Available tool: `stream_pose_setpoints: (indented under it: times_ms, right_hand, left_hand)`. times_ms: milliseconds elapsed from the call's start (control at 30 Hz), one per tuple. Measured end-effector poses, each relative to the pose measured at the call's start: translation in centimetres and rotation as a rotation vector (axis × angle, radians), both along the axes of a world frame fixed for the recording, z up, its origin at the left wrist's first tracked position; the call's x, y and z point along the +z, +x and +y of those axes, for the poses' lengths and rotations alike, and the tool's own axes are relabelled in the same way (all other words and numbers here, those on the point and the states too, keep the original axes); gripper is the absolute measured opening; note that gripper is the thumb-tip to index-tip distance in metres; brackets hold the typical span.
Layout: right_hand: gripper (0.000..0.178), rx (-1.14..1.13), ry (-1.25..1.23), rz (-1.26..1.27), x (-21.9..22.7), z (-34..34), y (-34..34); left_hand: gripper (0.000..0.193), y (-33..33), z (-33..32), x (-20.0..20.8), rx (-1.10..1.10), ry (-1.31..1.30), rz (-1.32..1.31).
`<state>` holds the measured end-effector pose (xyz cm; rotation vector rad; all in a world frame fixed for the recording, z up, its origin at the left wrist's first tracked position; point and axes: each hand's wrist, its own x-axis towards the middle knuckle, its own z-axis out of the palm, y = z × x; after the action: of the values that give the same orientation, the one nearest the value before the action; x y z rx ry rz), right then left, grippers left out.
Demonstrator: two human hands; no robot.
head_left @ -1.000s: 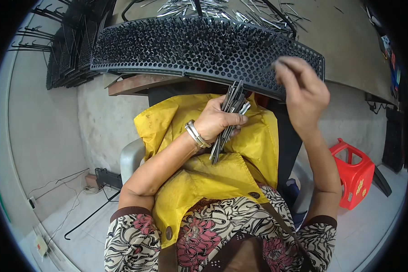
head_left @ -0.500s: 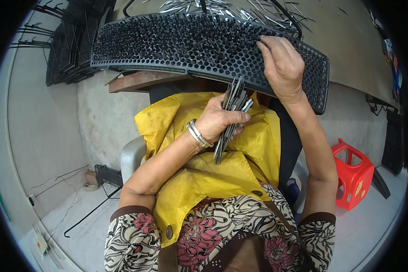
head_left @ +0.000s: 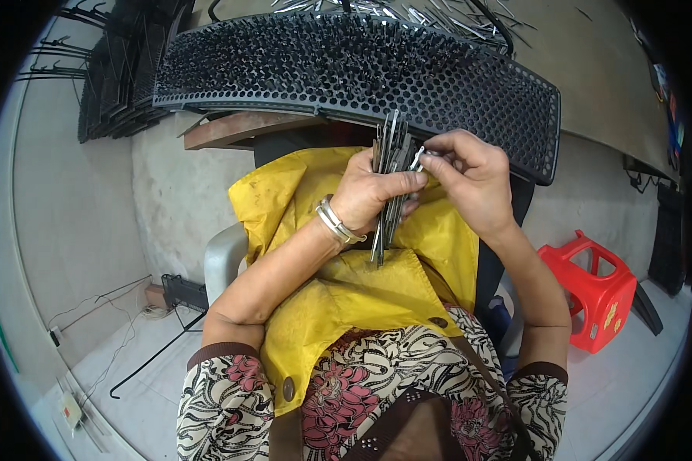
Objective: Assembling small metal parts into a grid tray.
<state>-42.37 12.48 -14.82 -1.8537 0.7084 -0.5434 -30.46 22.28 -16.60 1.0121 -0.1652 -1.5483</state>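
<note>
Head camera looks down at both hands, which are raised in front of the chest. My left hand [head_left: 373,196] is closed around a bundle of thin metal strips [head_left: 389,184]; the thumb lies across the front and the strips stand nearly upright, their ends coming out above and below the fist. My right hand [head_left: 469,177] is just beside it, with the fingertips pinched on the top end of one strip from the bundle. I cannot tell if this strip is already free from the others.

Behind the hands is a black perforated tray [head_left: 469,100], full of small holes, resting on a table. More loose metal pieces [head_left: 377,11] lie beyond it. A yellow cloth [head_left: 346,292] covers the lap.

I judge the strips to be light, stiff and smooth, so they can slide against each other when the fist loosens. The bundle is best held around its middle, and one strip is best taken at its upper end, between thumb and forefinger.

A red plastic stool [head_left: 592,288] stands on the floor to the right.
</note>
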Motion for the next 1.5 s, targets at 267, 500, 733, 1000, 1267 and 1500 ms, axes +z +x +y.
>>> stream_pose_setpoints:
  times_ms: [267, 500, 733, 1000, 1267, 1500]
  right_hand:
    - [0.007, -0.225, 0.295, -0.182, 1.0, -1.2, 0.3]
    - [0.008, -0.384, -0.535, -0.385, -0.3, -5.3, 2.9]
    - [0.010, -0.173, -0.998, -0.377, -1.2, -5.9, 5.2]
    - [0.019, 0.070, -1.116, -0.167, -1.8, -4.9, 5.2]
    - [0.013, 0.014, -0.381, -0.087, -1.3, 1.6, -1.2]
    - [0.010, 0.020, 0.444, 0.033, -2.2, 6.1, -4.0]
  left_hand:
    - [0.009, 0.2, 0.6, 0.9, 0.024, 0.021, -0.058]
    - [0.009, 0.2, 0.9, 0.8, 0.047, 0.016, -0.046]
    - [0.009, -0.4, 1.8, -0.1, 0.077, 0.052, 0.001]
    - [0.011, -1.7, 4.2, -1.0, -0.014, 0.069, 0.043]
    - [0.010, -2.0, 6.4, -1.3, -0.224, 0.074, -0.111]
    - [0.006, -2.5, 6.3, -1.1, -0.164, 0.041, -0.124]
